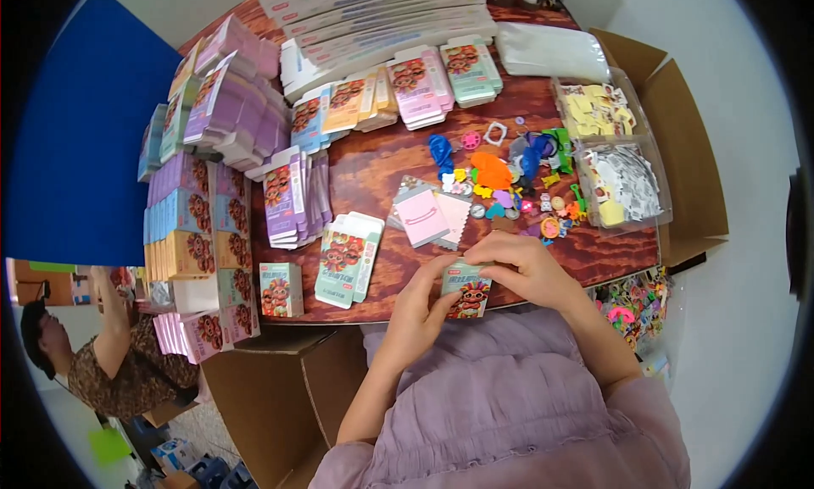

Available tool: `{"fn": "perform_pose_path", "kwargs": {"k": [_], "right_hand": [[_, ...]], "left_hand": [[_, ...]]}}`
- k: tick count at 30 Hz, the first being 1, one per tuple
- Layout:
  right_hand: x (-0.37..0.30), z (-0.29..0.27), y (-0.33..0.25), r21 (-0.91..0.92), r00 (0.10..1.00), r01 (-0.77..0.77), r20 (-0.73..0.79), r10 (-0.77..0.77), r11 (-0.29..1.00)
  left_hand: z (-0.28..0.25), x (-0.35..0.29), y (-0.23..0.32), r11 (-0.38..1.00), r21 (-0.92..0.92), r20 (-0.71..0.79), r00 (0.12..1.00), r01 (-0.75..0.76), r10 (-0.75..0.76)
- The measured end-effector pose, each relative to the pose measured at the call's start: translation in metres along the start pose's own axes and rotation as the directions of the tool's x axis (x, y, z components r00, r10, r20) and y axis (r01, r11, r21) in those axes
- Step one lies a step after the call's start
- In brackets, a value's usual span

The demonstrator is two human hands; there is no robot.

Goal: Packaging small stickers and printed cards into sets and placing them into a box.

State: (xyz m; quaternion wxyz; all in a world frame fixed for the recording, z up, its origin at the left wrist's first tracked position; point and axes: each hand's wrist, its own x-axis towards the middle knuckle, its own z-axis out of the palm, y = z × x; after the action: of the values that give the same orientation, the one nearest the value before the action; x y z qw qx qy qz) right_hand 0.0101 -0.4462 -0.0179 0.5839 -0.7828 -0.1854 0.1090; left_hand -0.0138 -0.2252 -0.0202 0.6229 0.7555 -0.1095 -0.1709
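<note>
In the head view, a small green box is held upright just off the near edge of the counter, close to the body, where its top can be reached by both hands. Its left side is steadied by the left hand, whose grip is closed on it, the thumb laid toward the front face. The right hand is brought in from the right, wrist bent inward and fingers curled over the top edge; whether that edge is pinched or merely pressed cannot be told, as the fingertips are partly hidden. Flat green cartons and pink cards are laid within easy reach beyond the hands, while loose trinkets are spread toward the right, seemingly so that single pieces can be picked out.
</note>
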Motion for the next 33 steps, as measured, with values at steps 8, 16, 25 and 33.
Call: {"fn": "perform_pose_path", "kwargs": {"k": [8,16,25,33], "right_hand": [[0.016,0.044,0.009,0.164,0.996,0.038,0.068,-0.050,0.986],[0.097,0.133,-0.014,-0.485,0.977,0.141,-0.071,-0.200,0.863],[0.117,0.165,-0.001,-0.734,0.929,0.207,-0.059,-0.365,0.646],[0.055,0.095,-0.061,-0.277,0.889,0.446,0.031,-0.456,0.851]], "left_hand": [[-0.028,-0.029,-0.015,0.998,0.052,-0.046,0.998,0.046,-0.044],[-0.151,-0.069,-0.017,0.911,0.344,-0.768,0.626,0.229,0.132],[-0.130,-0.059,-0.015,0.616,0.741,-0.607,0.658,0.267,0.445],[-0.097,-0.048,-0.043,0.657,-0.673,0.322,0.934,0.340,-0.153]]}}
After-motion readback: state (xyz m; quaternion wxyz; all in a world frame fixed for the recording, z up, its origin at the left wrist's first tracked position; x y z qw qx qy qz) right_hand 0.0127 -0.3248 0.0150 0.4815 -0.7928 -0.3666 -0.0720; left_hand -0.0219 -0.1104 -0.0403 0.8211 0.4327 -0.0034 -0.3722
